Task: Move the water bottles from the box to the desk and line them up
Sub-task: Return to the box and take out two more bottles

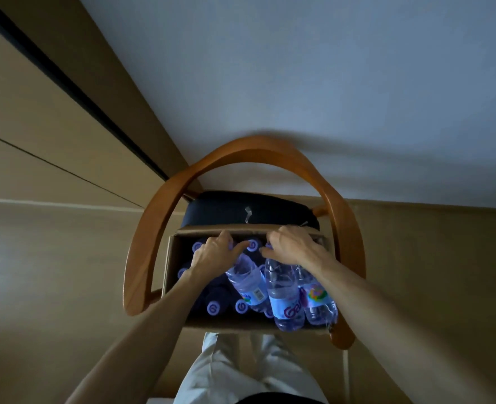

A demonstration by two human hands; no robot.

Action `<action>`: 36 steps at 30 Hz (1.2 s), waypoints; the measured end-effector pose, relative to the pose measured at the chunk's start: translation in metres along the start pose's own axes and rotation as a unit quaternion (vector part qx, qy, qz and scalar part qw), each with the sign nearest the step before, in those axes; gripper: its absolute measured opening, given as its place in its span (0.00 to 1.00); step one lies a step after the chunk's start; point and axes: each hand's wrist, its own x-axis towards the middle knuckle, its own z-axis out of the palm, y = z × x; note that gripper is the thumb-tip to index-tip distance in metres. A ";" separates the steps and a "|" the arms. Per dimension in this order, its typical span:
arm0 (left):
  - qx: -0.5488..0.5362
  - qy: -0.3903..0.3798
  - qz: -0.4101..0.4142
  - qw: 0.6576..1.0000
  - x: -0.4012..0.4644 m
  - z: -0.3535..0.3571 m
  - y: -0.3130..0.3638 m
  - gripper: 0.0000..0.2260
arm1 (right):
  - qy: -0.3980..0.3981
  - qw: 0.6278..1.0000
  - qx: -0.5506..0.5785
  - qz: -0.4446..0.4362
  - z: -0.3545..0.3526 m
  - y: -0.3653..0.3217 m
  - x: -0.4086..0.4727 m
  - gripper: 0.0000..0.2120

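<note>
An open cardboard box [169, 266] stands on a chair seat and holds several clear water bottles with purple caps. Some stand upright, such as the ones with caps at the back [252, 245] and front [213, 308]. My left hand [214, 255] grips the top of one tilted bottle [248, 284] inside the box. My right hand [294, 247] curls over the tops of two more tilted bottles, one with a blue label [283, 295] and one with a colourful label [316, 298]. Their bases lean toward me over the box's front right corner. No desk is in view.
The box sits on a wooden chair with a curved brown armrest [150, 234] ringing it and a black seat cushion [241, 211] behind it. A pale wall [328, 83] rises behind the chair. My legs in light trousers [241, 371] stand just before the box.
</note>
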 end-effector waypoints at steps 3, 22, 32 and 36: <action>0.049 0.002 0.024 0.998 -0.010 -0.008 -0.004 0.18 | -0.006 1.000 -0.010 -0.018 -0.002 -0.005 -0.007 0.21; -0.011 0.270 0.047 0.962 -0.131 -0.133 -0.061 0.09 | 0.113 0.978 0.105 -0.137 -0.142 -0.078 -0.040 0.13; 0.016 0.482 -0.001 0.876 -0.235 -0.300 -0.175 0.09 | 0.253 0.925 0.026 -0.282 -0.243 -0.278 -0.020 0.14; 0.083 0.575 -0.010 0.814 -0.283 -0.363 -0.224 0.11 | 0.309 0.885 -0.006 -0.350 -0.286 -0.371 -0.020 0.14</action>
